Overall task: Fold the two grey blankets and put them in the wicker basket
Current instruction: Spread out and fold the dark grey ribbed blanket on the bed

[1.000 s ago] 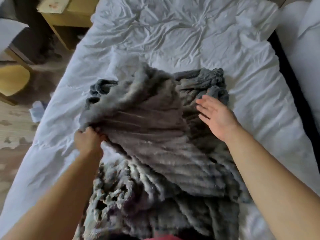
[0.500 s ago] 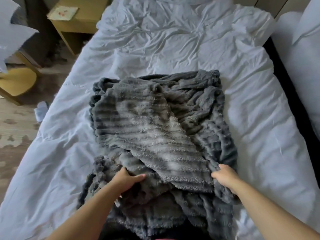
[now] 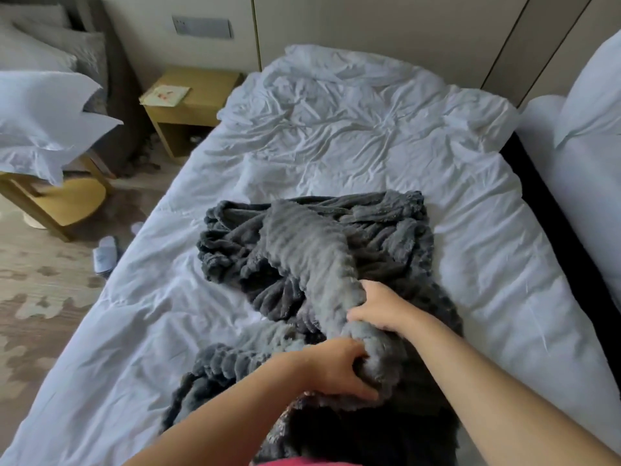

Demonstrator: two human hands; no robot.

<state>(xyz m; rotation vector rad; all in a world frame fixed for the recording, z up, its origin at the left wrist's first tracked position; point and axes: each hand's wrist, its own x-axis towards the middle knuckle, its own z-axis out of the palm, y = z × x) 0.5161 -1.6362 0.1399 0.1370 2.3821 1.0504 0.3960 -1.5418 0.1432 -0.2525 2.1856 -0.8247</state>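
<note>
Grey blanket (image 3: 386, 230) lies in a loose, wrinkled heap on the near half of the bed (image 3: 336, 136), on top of the white crumpled cover, and its near part reaches down to the bottom edge of the view. The fabric is fluffy and ribbed. One long band of it is paler grey and runs from the middle of the heap down to the hands, while the rest is darker. I cannot tell if these are two blankets or two faces of one. The left hand (image 3: 339, 368) grips the thick bunched end of the pale band, with the fingers curled into the fabric. The right hand (image 3: 379, 307) holds the same band just beyond it, with the fingers wrapped over the top. The two hands are very near to each other. Both forearms are bare. To the left of the bed, against the wall, stands a wooden bedside table (image 3: 191, 105) with a card (image 3: 164, 94) on its top. Further left, white pillows (image 3: 43, 105) show above a wooden chair (image 3: 67, 203), and a pale slipper (image 3: 106, 253) lies on the patterned floor (image 3: 40, 297) close to the side of the bed. At the right is a second bed (image 3: 578, 183) with white bedding, separated from the first by a dark gap.
</note>
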